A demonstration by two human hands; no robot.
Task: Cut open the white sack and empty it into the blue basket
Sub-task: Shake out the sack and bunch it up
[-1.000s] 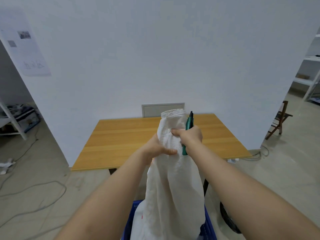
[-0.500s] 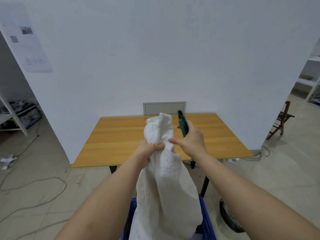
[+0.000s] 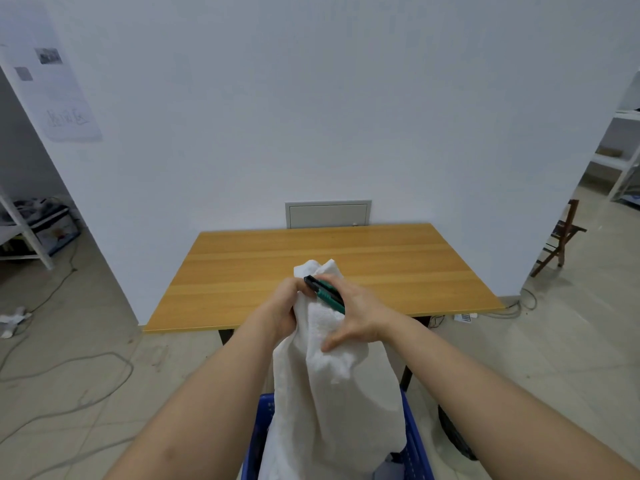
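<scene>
The white sack (image 3: 332, 393) hangs upright in front of the person, its lower part down inside the blue basket (image 3: 414, 441) on the floor at six o'clock. The left hand (image 3: 285, 306) is clenched round the gathered neck of the sack from the nine o'clock side. The right hand (image 3: 353, 315) presses against the cloth from three o'clock, thumb low on the fabric, fingers wrapped about a green and black knife (image 3: 323, 294) that lies slanted across the neck, its dark tip pointing to ten o'clock beside the left knuckles. Beyond, at twelve o'clock, stands the wooden worktop (image 3: 242, 271), against a white wall (image 3: 311, 98).
</scene>
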